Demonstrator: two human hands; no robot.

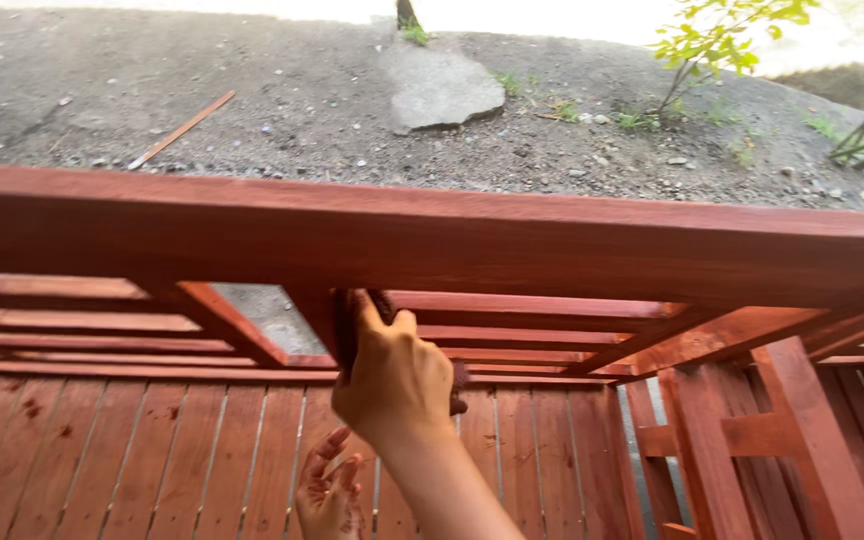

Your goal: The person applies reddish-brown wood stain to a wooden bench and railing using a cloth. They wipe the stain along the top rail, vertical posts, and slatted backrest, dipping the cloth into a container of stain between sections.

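A right hand (397, 380) presses a dark staining pad (377, 305) against a slat just under the red wooden railing (452, 240), fingers clamped on it. The pad looks soft, wet and likely slippery. The left hand (330, 492) hangs below, fingers loosely apart, stained. Gaps between slats are narrow; the deck boards (152, 450) leave open room.

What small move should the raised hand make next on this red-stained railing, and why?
Probably draw the right hand with its dark pad down the upright slat. The pad is pressed near the slat's top, just under the top rail, so most of the slat lies below it.
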